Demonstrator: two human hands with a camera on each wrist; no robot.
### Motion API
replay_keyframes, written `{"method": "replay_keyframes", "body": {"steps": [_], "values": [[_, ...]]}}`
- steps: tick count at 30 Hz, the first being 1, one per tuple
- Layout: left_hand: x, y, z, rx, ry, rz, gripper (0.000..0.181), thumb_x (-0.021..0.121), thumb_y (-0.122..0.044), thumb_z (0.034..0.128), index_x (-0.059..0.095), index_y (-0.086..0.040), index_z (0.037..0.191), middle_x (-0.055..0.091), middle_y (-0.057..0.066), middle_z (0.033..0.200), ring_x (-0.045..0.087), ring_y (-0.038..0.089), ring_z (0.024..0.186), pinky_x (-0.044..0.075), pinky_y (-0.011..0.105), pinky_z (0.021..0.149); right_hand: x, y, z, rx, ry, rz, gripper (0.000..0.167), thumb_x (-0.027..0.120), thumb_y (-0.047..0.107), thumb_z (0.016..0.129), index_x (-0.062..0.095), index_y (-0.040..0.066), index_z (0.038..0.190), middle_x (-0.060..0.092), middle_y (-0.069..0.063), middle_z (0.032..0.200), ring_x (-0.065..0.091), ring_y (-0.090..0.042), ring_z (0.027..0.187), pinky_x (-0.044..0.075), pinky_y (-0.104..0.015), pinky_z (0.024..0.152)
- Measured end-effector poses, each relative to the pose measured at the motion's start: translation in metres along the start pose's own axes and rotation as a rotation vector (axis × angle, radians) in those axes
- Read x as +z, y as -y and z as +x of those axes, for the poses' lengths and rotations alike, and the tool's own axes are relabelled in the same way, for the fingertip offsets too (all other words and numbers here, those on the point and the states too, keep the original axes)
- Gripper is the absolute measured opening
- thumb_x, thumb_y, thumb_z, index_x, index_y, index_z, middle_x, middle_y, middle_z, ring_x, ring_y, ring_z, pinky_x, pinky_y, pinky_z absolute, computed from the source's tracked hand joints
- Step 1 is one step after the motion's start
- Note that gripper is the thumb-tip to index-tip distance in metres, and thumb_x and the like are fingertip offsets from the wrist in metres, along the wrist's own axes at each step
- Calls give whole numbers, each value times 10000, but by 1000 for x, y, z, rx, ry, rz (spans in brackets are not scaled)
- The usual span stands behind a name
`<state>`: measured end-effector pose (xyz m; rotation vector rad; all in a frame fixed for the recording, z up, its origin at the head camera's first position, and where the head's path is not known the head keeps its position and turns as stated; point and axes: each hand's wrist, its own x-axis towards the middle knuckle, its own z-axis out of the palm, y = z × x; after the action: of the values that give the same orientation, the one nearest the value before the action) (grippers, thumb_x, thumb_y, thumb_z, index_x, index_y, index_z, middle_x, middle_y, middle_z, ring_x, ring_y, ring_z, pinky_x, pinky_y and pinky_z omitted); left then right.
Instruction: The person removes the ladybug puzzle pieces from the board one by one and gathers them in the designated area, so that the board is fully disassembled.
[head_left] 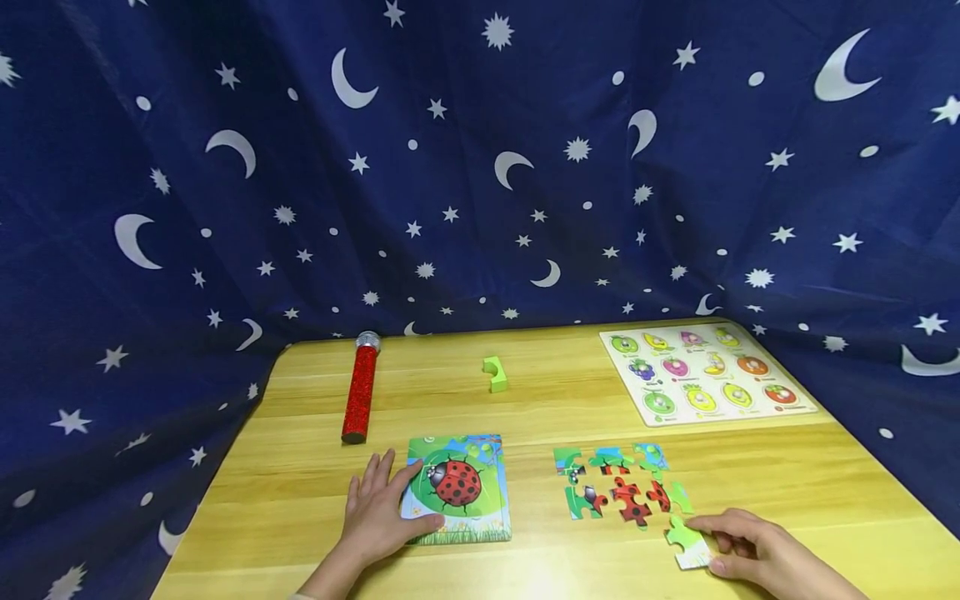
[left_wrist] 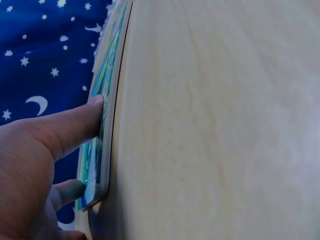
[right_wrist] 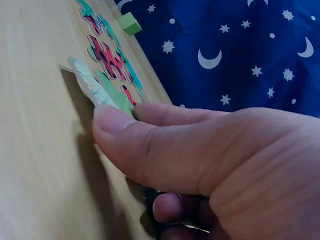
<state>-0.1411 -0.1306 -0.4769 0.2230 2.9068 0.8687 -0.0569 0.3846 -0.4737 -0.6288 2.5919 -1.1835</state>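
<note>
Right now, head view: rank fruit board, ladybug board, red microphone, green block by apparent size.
Largest to smallest:
1. Fruit board
2. Ladybug board, partly covered by the left hand
3. Red microphone
4. Green block

The left hand (head_left: 378, 512) lies flattish at the near left, back uppermost, thumb (head_left: 425, 525) and fingers (head_left: 371, 473) spread apart; the right hand (head_left: 761, 547), at the near right, pinches between thumb and forefinger (head_left: 720, 524), its other fingers curled in underneath
</note>
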Motion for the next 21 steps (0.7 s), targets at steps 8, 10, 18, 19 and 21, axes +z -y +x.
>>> {"method": "replay_keyframes", "body": {"steps": [8, 10, 18, 19, 21], "values": [[0, 0, 0, 2, -3, -4, 924, 797, -634, 653, 523, -212, 1427, 271, 228, 1599, 126, 484, 1498, 54, 726, 1151, -2, -1, -2, -24, 43, -12, 368, 639, 125, 937, 618, 46, 1296, 505, 127, 908, 432, -4, 736, 318, -212, 535], [0, 0, -1, 2, -2, -6, 922, 798, -633, 653, 524, -211, 1426, 272, 227, 1600, 128, 484, 1498, 55, 726, 1150, -2, -2, -3, -29, 35, -48, 370, 651, 123, 928, 625, 46, 1288, 500, 142, 918, 411, 27, 731, 304, -203, 537], [0, 1, 0, 2, 1, -5, 924, 792, -641, 655, 519, -220, 1431, 268, 221, 1603, 123, 480, 1501, 51, 723, 1154, 1, -2, -7, -45, -20, -145, 384, 686, 119, 898, 637, 37, 1269, 499, 155, 925, 379, 74, 739, 292, -179, 551], [0, 1, 0, 2, 2, -5, 925, 791, -643, 656, 517, -220, 1432, 266, 220, 1604, 121, 480, 1501, 50, 723, 1153, 1, -2, -7, -28, -15, -140, 388, 685, 134, 900, 634, 34, 1272, 494, 156, 925, 377, 67, 735, 290, -184, 552], [1, 1, 0, 1, 4, -8, 924, 792, -641, 656, 519, -219, 1431, 265, 218, 1605, 119, 478, 1502, 49, 723, 1154, 2, -1, -8, 7, -9, -135, 400, 686, 166, 903, 631, 25, 1273, 484, 162, 920, 378, 58, 727, 290, -193, 550]]}}
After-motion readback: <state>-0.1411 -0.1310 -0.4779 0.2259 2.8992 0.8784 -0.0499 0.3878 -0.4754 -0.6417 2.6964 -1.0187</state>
